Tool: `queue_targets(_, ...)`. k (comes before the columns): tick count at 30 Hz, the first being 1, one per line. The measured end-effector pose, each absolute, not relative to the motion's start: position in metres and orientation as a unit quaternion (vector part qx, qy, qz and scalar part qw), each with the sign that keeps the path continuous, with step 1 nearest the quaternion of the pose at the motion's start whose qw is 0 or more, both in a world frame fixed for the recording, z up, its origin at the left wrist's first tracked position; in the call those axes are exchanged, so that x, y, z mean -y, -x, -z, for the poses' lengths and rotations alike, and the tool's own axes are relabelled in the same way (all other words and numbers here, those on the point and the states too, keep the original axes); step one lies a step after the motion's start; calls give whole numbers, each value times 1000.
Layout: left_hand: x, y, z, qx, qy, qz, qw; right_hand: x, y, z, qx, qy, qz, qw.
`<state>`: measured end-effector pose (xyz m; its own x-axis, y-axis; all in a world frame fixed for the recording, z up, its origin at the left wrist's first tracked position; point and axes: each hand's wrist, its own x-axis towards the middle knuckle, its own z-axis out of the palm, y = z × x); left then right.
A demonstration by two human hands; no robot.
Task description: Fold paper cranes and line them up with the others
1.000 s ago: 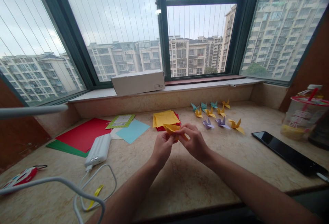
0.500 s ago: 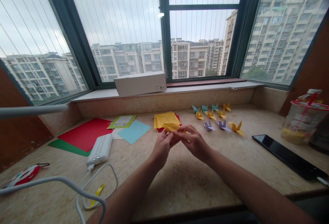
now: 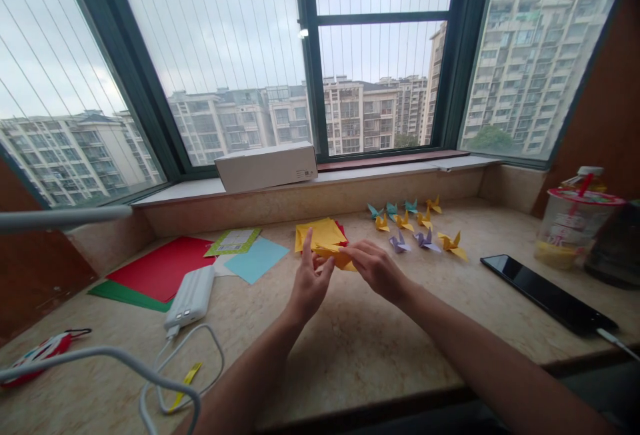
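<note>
A partly folded piece of yellow origami paper [image 3: 344, 262] is held between my two hands over the counter. My right hand [image 3: 380, 271] pinches its right side with thumb and fingers. At the left end, my left hand [image 3: 309, 288] grips it with the thumb and lower fingers, while the index finger points up, off the paper. Fingers hide part of the folds. Just behind lies a stack of yellow paper sheets [image 3: 324, 227] on red paper [image 3: 342, 228]. Right of it stand several folded paper cranes in blue, yellow and purple, the nearest a yellow crane [image 3: 453, 246].
Left are red sheets [image 3: 160, 267], a green sheet [image 3: 125, 294], a light blue sheet [image 3: 257, 260], a white power bank [image 3: 190, 296] and its cable [image 3: 223, 348]. A phone [image 3: 545, 292] and a plastic cup [image 3: 563, 235] are at right. A white box [image 3: 267, 167] rests on the sill.
My left index finger has lifted off the paper and points up. My hands have moved slightly apart, showing more of the folded yellow paper. The view has shifted a little.
</note>
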<state>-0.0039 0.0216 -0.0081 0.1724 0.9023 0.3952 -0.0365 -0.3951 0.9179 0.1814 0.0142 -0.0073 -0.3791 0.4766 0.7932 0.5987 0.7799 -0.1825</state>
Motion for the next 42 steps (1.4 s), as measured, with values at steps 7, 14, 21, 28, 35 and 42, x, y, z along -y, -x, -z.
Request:
queue_targets(7, -32, 21, 3, -318, -825, -461, 77, -13, -187, 3, 858, 273, 48, 432)
queue_targets(14, -28, 21, -3, -300, -817, -489, 66, -18, -182, 7, 787, 355, -7, 505)
queue_targets(21, -28, 22, -1, -305, -843, -441, 47, -17, -189, 4, 808, 372, 51, 454)
queue_targets(28, -25, 19, -3, -302, -866, -398, 35, -13, -186, 2, 833, 348, 75, 423)
queue_targets(35, -21, 11, -4, -317, -816, -451, 170, -13, -184, 3, 809, 375, 56, 448)
queue_targets(42, -29, 8, 6, -362, -608, -554, 439, -11, -184, -5, 691, 413, 24, 592)
